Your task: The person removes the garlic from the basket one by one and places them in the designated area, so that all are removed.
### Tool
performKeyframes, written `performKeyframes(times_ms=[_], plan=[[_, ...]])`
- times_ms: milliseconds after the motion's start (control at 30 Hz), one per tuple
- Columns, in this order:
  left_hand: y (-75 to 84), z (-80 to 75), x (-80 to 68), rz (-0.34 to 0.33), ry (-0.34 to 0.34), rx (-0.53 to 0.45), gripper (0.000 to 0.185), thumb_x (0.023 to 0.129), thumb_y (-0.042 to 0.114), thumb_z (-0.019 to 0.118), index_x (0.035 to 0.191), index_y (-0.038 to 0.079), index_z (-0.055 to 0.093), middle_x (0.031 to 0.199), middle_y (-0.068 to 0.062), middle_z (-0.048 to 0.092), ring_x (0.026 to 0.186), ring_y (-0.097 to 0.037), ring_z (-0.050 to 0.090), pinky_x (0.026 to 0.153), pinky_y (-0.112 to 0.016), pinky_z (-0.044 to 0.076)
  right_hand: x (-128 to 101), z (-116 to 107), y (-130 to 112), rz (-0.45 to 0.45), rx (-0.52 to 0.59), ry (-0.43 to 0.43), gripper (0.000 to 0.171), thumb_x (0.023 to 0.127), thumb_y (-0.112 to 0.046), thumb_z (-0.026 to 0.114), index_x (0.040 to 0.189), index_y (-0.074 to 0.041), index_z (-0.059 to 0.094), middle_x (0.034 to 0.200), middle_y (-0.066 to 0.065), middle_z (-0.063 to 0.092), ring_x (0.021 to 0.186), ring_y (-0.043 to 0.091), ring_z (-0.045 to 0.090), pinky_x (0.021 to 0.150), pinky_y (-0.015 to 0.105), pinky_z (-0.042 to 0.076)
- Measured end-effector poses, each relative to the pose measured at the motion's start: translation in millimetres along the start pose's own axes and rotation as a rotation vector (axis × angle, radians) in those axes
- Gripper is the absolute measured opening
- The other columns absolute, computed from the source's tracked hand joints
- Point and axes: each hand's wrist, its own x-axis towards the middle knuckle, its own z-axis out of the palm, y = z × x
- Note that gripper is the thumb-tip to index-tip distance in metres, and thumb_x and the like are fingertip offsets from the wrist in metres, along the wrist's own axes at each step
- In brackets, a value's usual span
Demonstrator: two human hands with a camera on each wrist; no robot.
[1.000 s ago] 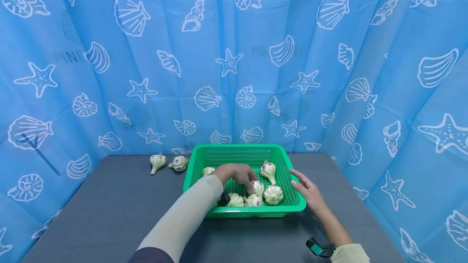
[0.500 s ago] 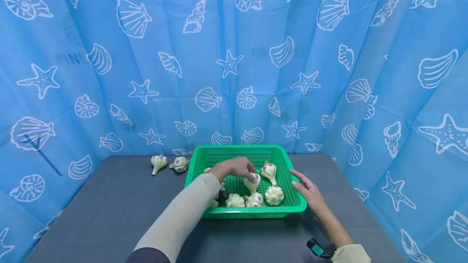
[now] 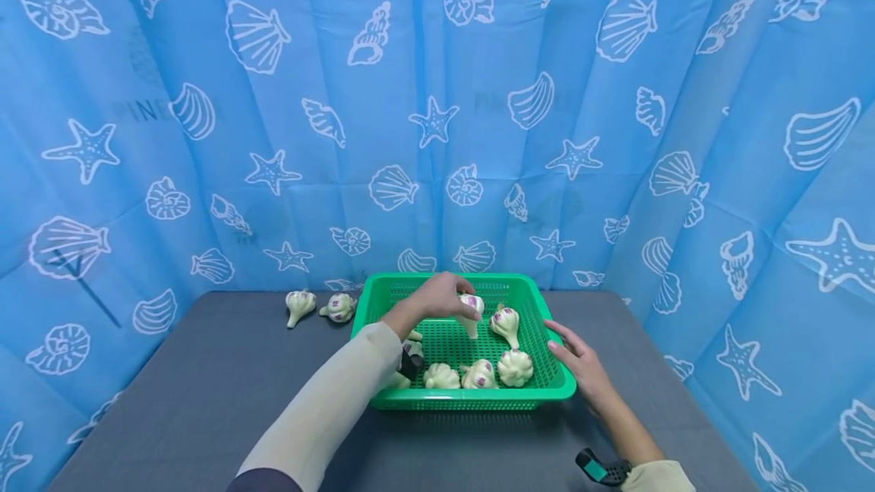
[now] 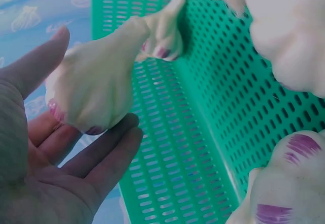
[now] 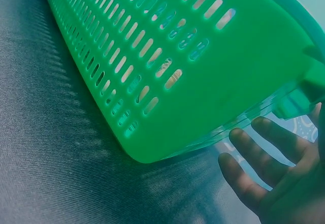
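Garlic bulb [image 3: 469, 305] sat pinched in the left hand [image 3: 440, 298] above the green basket [image 3: 555, 387], best lifted straight while the relaxed right hand [image 3: 578, 361] steadied its rim.

The left hand [image 3: 437, 297] is covering the upper part of the garlic bulb [image 3: 470, 313] it is holding, and in the left wrist view the palm [image 4: 35, 183] is running off the left and bottom edges. The sleeve [image 3: 328, 408] is hiding the near left corner of the green basket [image 3: 540, 302] and most of a bulb lying there [image 3: 399, 380]. Two blurred bulbs [image 4: 289, 36] [image 4: 279, 183] are being cut off by the right edge of the left wrist view. In the right wrist view the right hand [image 5: 274, 178] is showing only fingers and part of the palm, and the basket's contents are staying hidden behind its wall [image 5: 167, 66].
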Motion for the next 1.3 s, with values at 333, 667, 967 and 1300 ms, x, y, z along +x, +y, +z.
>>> performKeyframes(times_ms=[333,667,967,1300], plan=[[-0.3,-18.1,-16.5,0.017,0.116,-0.149,0.047,0.082,0.037,0.079,0.122,0.014,0.066,0.117,-0.002,0.062,0.096,-0.017,0.058,0.069,-0.032,0.051,0,0,-2,0.027,0.008,0.003,0.051,0.104,-0.026,0.049,0.150,-0.008,0.036,0.143,0.027,0.041,0.109,0.020,0.059,0.079,0.029,0.053],[-3.9,-38.5,-42.6,0.046,0.220,-0.342,0.045,0.085,0.032,0.076,0.125,0.015,0.064,0.115,-0.004,0.061,0.090,-0.018,0.061,0.066,-0.034,0.052,1,1,-3,0.035,-0.006,-0.001,0.052,0.104,-0.027,0.048,0.151,-0.009,0.034,0.149,0.027,0.034,0.125,0.039,0.048,0.081,0.026,0.051],[-12.3,-63.3,-78.5,0.120,0.371,-0.457,0.039,0.089,0.026,0.073,0.125,0.015,0.065,0.106,-0.007,0.064,0.081,-0.023,0.057,0.063,-0.033,0.050,1,4,-4,0.078,-0.010,0.018,0.053,0.104,-0.029,0.048,0.151,-0.010,0.034,0.150,0.025,0.033,0.126,0.037,0.047,0.082,0.024,0.051],[-33.9,-80.1,-121.8,0.163,0.559,-0.661,0.043,0.091,0.013,0.071,0.131,0.003,0.059,0.126,-0.018,0.055,0.092,-0.018,0.063,0.073,-0.025,0.053,1,3,-5,0.076,-0.012,0.020,0.052,0.104,-0.029,0.049,0.150,-0.011,0.035,0.149,0.024,0.035,0.117,0.025,0.054,0.081,0.025,0.051]])
